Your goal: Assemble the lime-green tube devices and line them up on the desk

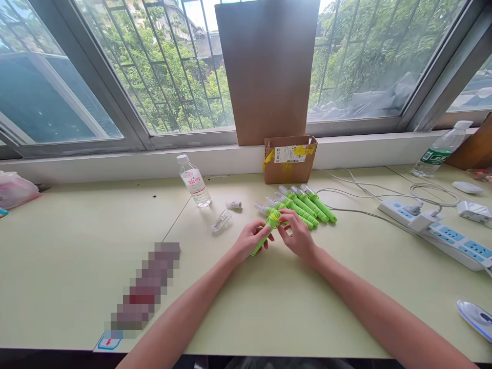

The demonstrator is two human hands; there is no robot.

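Observation:
A bright green, flashlight-shaped tube (273,220) with a ridged, yellowish wide end is held slanted above the table. My left hand (250,240) wraps its fingers around the tube's body. At the wide end, my right hand (298,237) grips the tube's side with thumb and fingertips. Just beyond my hands lie several similar green tubes (313,205) with clear tips, side by side in a slanted row. To the left, a small white cylinder (233,205) and a clear plastic piece (222,221) rest on the table.
A cardboard box (289,171) stands against the sill, with a water bottle (195,184) to its left. On the right are a power strip (442,233), white cables (357,195), another bottle (438,154) and a white-blue device (476,318). A pixelated patch (148,287) covers something at left.

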